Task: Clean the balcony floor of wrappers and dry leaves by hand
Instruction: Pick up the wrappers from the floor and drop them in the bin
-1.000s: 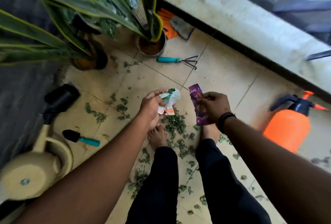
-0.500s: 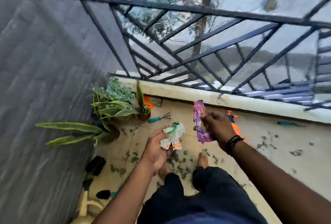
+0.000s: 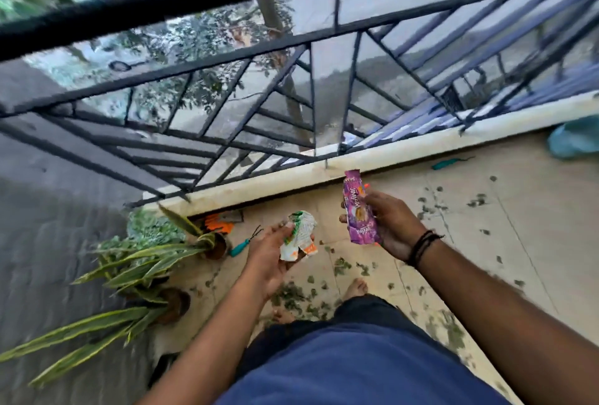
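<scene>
Person now stands upright. One second ago the view looked steeply down at the feet from a crouch; half a second ago it was rising; now the railing fills the upper half and the floor sits lower in view. The hands have come up with the body.

Left hand: fingers curled round a crumpled white wrapper with green and orange print. Grip unchanged across all three frames.

Right hand: thumb and fingers pinch a flat purple wrapper, held upright. Also unchanged. The two hands are apart, each at about waist level above the floor.

Both wrappers are therefore off the floor and in hand. Judgement: the wrapper part of the task looks done for this patch, and rising suggests the person is about to carry them to a bin; no bin is visible.

Dry leaves remain: thickest round the bare feet, with a looser scatter running toward the right edge of the floor by the ledge. This part is not yet started, as far as can be seen.

Also present: potted plants along the left edge by the wall, a teal hand rake beside the pots, another teal tool near the ledge further right. Motion blur is heavy at the frame edges.
</scene>
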Demonstrator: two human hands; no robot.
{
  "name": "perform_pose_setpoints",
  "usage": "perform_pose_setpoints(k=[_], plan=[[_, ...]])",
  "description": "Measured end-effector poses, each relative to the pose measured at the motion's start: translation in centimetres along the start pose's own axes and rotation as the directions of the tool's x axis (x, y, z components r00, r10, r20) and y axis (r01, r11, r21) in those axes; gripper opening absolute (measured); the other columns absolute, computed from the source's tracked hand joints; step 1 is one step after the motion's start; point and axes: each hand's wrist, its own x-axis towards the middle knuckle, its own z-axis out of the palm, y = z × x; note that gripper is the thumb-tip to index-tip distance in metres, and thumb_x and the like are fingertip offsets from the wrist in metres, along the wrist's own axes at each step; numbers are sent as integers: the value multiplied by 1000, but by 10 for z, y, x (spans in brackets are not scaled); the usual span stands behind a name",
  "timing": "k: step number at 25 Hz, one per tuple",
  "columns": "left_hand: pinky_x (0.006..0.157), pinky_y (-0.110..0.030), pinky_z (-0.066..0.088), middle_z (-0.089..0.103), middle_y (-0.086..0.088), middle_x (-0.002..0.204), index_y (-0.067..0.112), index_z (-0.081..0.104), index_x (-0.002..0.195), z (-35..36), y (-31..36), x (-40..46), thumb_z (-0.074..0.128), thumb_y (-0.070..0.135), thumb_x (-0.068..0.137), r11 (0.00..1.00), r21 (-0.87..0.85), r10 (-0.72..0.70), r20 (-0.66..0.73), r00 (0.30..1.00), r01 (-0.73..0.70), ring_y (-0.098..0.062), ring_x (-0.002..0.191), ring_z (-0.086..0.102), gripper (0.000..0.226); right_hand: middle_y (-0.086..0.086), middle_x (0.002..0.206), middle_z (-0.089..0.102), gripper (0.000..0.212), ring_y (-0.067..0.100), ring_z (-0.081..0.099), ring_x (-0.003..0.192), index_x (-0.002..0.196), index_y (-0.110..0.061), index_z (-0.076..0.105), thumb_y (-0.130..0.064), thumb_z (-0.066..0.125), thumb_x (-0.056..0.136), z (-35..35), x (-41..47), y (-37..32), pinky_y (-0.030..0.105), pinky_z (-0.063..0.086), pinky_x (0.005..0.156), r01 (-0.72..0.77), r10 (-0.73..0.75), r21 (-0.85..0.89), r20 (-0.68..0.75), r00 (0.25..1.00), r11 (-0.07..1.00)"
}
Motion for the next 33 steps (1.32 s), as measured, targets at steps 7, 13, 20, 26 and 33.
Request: perform_pose_setpoints(k=[7,13,20,26,33], plan=[[59,-35,62,73,-20,114,0,62,126,164,-35,18,57,12,101,926,376,-76,109,991,29,-26,87,72,28,24,96,72,20,34,72,72,104,1,68,-10,51,100,-143,-33,-40,41,63,65,112,-66,237,-193,979,965],[79,-37,63,75,-12,109,3,63,126,311,-74,21,49,16,105,815,578,-203,336,920,-31,-21,87,73,28,18,102,72,32,33,73,82,118,1,66,-22,52,101,-244,-74,-77,37,60,66,295,-134,382,-396,908,876],[62,-33,61,67,-17,129,4,61,132,453,-115,41,50,26,104,731,676,-420,337,843,95,-34,117,61,37,17,112,69,38,32,67,91,126,-1,65,-27,56,99,-345,-107,-102,35,60,70,440,-58,523,-594,802,730],[65,-36,61,75,-16,101,3,68,112,598,-179,67,55,21,101,588,793,-578,271,770,161,-28,90,70,25,15,105,73,39,31,68,90,126,-1,65,-28,56,99,-459,-120,-138,38,59,76,538,12,567,-696,718,624],[66,-34,61,74,-14,105,6,60,136,783,-277,59,51,21,103,379,921,-689,214,693,93,-28,79,73,38,14,102,72,36,29,68,85,120,-4,67,-30,54,100,-593,-137,-208,33,59,67,655,82,553,-792,605,514]])
